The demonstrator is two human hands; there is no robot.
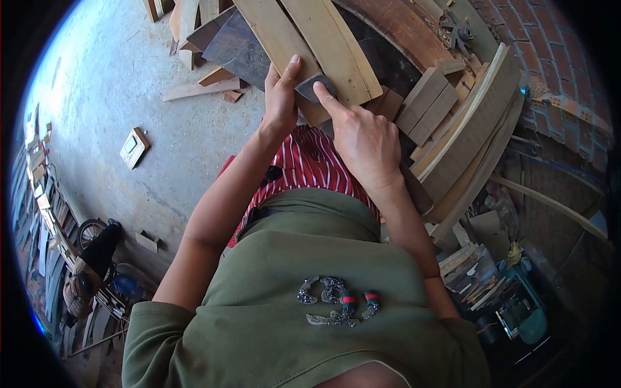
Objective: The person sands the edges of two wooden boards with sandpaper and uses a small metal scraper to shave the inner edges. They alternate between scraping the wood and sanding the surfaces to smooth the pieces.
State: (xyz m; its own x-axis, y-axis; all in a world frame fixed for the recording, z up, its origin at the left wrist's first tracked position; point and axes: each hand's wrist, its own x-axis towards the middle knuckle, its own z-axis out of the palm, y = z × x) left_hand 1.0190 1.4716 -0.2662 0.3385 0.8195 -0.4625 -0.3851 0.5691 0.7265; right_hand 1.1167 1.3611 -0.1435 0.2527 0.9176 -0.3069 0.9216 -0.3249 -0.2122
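Observation:
My left hand (281, 97) grips the edge of a pale wooden board (279, 35), its thumb lying on the top face. The fingers are mostly hidden below the board. A dark grey flat piece (313, 88) with a rounded corner lies against the near end of the board; its exact kind I cannot make out. My right hand (367, 142) holds it, index finger stretched along its top and the other fingers curled under. Beside the first board, a second pale board (337, 48) runs parallel, with a narrow dark gap between them.
Stacked wood blocks (427, 103) and long curved planks (475, 129) stand close on my right. Wood offcuts (202, 90) lie on the concrete floor (103, 84), with a small square piece (134, 148) farther left. Another person (84, 284) is at lower left, near a wheel (92, 234).

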